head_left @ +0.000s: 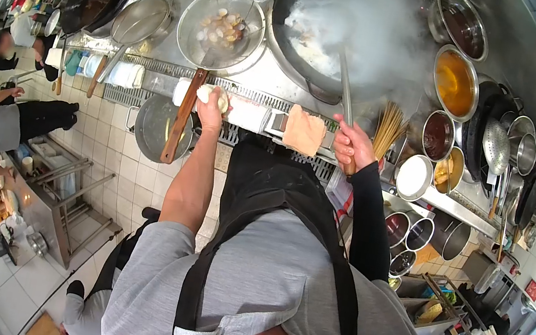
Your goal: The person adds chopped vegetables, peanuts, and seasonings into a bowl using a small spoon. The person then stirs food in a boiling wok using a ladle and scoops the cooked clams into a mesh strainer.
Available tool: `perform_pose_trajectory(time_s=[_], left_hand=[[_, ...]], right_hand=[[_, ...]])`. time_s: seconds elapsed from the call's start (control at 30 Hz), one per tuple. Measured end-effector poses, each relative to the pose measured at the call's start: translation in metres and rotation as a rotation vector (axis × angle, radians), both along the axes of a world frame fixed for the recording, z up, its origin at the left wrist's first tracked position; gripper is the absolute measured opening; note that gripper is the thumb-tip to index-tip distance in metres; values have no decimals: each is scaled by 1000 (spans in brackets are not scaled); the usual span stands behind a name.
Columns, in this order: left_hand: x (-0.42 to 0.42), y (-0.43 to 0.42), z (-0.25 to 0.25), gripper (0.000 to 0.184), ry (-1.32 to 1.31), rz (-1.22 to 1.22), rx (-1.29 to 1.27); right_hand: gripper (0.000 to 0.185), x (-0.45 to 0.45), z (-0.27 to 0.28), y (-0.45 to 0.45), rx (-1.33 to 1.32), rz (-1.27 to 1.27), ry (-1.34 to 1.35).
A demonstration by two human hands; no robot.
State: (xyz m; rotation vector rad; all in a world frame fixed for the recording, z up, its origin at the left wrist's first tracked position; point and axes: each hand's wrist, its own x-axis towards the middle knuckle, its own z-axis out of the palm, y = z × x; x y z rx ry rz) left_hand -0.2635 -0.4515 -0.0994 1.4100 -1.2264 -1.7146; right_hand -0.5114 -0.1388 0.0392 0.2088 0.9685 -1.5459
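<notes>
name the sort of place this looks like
Likely a restaurant kitchen: a large steaming wok, a strainer of shellfish, and metal bowls of sauce or liquid beside it.

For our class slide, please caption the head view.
Right hand holds a long metal utensil over a steaming black wok; left hand grips a white cloth.

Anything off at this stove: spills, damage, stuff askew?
No spill or damage I can make out. Slightly untidy: the peach cloth hangs at the front edge of the counter, and the strainer handle juts past it. Steam hides part of the wok, so no call there.
</notes>
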Motion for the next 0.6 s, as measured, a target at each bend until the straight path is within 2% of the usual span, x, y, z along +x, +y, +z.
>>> perform_pose_trajectory(time_s=[0.23,0.6], left_hand=[[-2,1,-3,33,28,29,-21],[-1,1,-3,32,6,9,-3]], right_hand=[[36,30,23,23,197,136,154],[38,49,33,72,233,127,165]])
